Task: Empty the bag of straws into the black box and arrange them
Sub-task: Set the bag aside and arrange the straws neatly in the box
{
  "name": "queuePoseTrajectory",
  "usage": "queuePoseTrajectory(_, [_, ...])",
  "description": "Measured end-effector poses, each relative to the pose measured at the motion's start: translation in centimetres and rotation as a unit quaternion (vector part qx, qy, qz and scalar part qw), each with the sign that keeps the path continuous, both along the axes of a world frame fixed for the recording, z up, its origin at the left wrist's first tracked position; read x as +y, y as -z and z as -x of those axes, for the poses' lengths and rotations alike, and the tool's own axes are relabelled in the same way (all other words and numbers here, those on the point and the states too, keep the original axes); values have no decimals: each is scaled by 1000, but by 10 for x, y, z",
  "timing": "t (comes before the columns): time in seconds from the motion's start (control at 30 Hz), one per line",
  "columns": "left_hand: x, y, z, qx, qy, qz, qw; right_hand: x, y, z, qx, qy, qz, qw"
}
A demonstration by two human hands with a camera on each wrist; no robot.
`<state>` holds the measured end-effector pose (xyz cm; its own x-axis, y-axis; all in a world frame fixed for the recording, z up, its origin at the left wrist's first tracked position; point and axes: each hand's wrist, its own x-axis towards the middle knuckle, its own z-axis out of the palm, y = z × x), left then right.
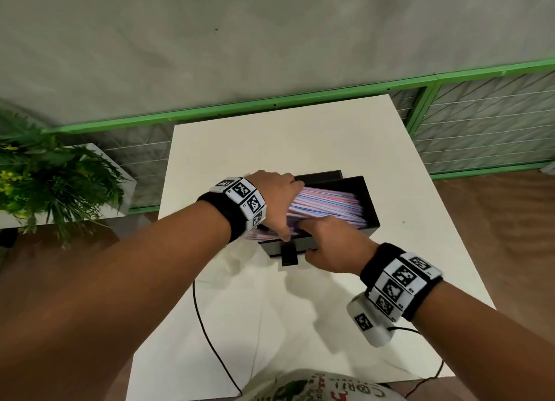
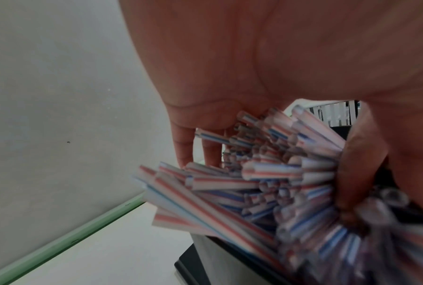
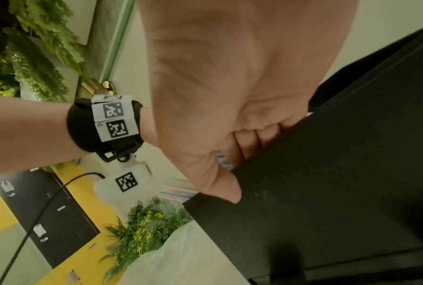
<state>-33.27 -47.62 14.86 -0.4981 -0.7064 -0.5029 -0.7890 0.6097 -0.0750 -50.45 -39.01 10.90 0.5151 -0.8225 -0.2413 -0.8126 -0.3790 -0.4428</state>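
Observation:
An open black box (image 1: 368, 202) stands in the middle of a white table (image 1: 300, 142). A thick bundle of red, white and blue striped straws (image 1: 324, 205) lies slanted in it, with the left ends sticking out over the box's left wall. My left hand (image 1: 285, 217) grips that bundle near the left ends, fingers (image 2: 183, 146) on one side and thumb (image 2: 359, 164) on the other of the straws (image 2: 230, 185). My right hand (image 1: 312, 235) holds the box's front wall (image 3: 352, 173): its fingers curl over the rim and its thumb (image 3: 225, 187) presses the outside.
A crumpled clear plastic bag (image 1: 258, 298) lies on the table in front of the box. A black cable (image 1: 201, 319) runs across the table's near left. A leafy plant (image 1: 45, 190) stands on the left, and a green railing (image 1: 270, 106) lies behind the table.

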Motion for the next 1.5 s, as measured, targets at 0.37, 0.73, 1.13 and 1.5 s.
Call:
queuePoseTrajectory(0.37, [-4, -7, 0, -10, 20, 1, 1000, -9, 5, -21, 90, -18, -35, 995])
queuePoseTrajectory(0.73, [-3, -5, -3, -3, 22, 16, 1000, -14, 7, -26, 74, 31, -36, 996])
queuePoseTrajectory(1.13, [1, -2, -6, 3, 17, 24, 1000, -16, 8, -23, 76, 8, -28, 997])
queuePoseTrajectory(1.5, [5, 3, -7, 19, 20, 29, 999, -21, 8, -13, 78, -9, -14, 997])
